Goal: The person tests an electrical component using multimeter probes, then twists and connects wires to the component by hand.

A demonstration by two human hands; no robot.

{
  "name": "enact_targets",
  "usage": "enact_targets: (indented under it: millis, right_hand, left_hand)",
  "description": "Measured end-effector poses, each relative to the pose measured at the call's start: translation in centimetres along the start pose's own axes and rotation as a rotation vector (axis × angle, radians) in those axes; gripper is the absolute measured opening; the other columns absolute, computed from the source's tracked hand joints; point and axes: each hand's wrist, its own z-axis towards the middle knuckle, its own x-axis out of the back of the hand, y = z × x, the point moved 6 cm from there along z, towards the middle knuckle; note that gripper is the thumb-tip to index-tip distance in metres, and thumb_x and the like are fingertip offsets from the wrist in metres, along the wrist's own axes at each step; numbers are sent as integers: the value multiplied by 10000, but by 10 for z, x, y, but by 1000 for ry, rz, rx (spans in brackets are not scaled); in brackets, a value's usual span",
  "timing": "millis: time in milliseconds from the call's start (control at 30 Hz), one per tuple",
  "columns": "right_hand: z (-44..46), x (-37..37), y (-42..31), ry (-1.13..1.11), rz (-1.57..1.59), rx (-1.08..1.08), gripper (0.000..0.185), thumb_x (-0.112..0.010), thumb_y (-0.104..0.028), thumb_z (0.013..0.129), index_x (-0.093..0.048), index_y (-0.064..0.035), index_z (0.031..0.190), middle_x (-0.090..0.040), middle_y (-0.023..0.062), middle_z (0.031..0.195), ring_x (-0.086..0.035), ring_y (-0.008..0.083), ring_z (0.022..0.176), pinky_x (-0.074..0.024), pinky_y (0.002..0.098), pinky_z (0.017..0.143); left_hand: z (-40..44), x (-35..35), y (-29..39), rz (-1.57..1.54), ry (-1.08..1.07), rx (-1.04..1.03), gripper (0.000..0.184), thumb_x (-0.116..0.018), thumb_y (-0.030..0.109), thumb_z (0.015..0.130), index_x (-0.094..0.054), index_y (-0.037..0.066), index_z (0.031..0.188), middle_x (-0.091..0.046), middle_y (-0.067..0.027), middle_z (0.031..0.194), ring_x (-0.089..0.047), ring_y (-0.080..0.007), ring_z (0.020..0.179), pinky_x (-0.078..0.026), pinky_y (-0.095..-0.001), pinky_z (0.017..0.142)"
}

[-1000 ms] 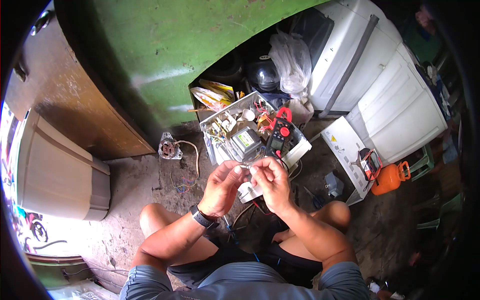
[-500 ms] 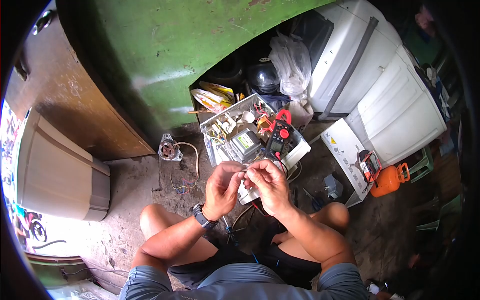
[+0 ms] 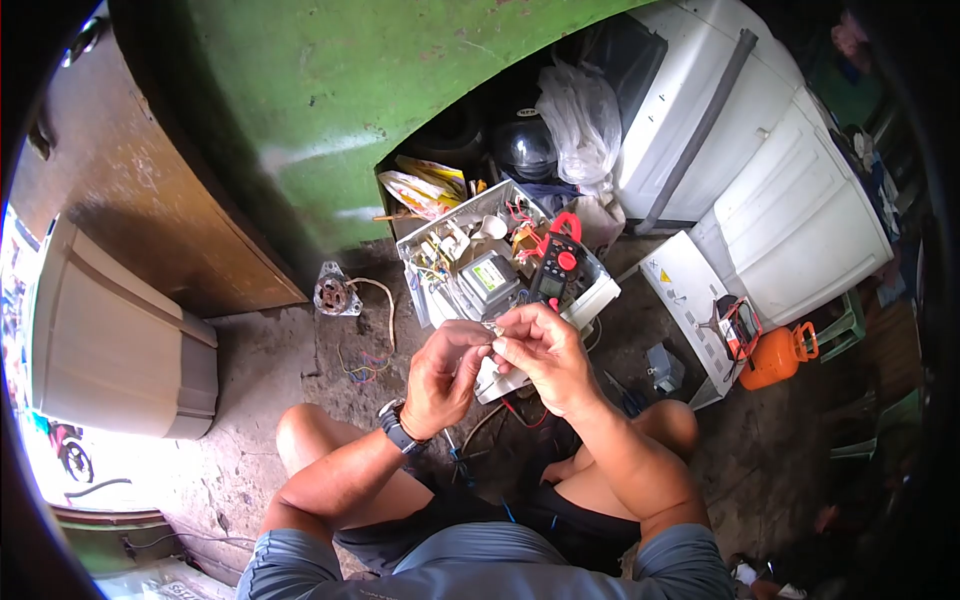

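My left hand (image 3: pixel 446 372) and my right hand (image 3: pixel 541 355) meet above the near edge of an opened appliance housing (image 3: pixel 601 300). Fingers and thumbs of both are pinched close together around something too small to make out. Just beyond them, inside the housing, sits a silver boxy part with a label (image 3: pixel 488 283), with several coloured wires (image 3: pixel 437 262) around it. A red and black clamp meter (image 3: pixel 556 262) rests on the housing's right side, its red jaw pointing away from me.
On the floor at left lies a small motor (image 3: pixel 334 292) with a pale cable. To the right are a white metal panel (image 3: pixel 686 287), a grey block (image 3: pixel 664 369) and an orange gas canister (image 3: pixel 777 360). A green metal panel (image 3: pixel 330 80) rises behind.
My right hand has shifted slightly up and right, its fingers a little more raised. My left hand stays nearly in place, and both remain pinched. The view has moved slightly.
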Motion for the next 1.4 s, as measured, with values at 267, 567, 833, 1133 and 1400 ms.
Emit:
enact_targets:
  millis: [267, 567, 833, 1133, 1400]
  right_hand:
    - [2, 4, 8, -48, 15, -16, 118, -686, 3, 941, -625, 5, 1042, -659, 43, 898, -643, 87, 763, -561, 250, 678]
    - [0, 6, 5, -69, -10, -83, 75, -662, 19, 935, -600, 10, 976, -639, 43, 857, -637, 93, 687, -561, 264, 634]
    - [-8, 1, -7, -21, -380, 47, 93, -666, 31, 923, -607, 20, 993, -670, 53, 841, -662, 82, 718, -547, 250, 623]
    - [-17, -19, -37, -20, -817, 407, 200, -721, 26, 872, -634, -5, 1048, -697, 107, 906, -730, 203, 801, -594, 315, 692]
    - [-16, -21, -38, -62, -718, 415, 253, -757, 20, 847, -640, -6, 1069, -702, 105, 901, -736, 195, 803, -599, 311, 706]
  left_hand:
    - [2, 2, -3, 79, -42, 34, 90, -647, -20, 943, -642, 10, 1027, -671, -120, 972, -671, -254, 908, -531, -344, 819]
    - [2, 2, -9, -9, -202, 189, 132, -658, -2, 968, -627, -12, 1096, -669, -82, 1040, -654, -148, 942, -542, -292, 864]
    - [-5, 4, -20, -246, -151, 428, 139, -667, 40, 980, -624, -9, 1103, -687, -58, 1037, -662, -134, 952, -552, -300, 871]
    - [-9, 5, -28, -395, -58, 533, 132, -680, 82, 978, -619, -1, 1060, -696, -78, 1019, -674, -146, 938, -578, -332, 882]
    - [-9, 4, -32, -604, -29, 610, 181, -685, 111, 977, -601, -12, 1079, -675, -62, 984, -659, -137, 901, -543, -297, 844]
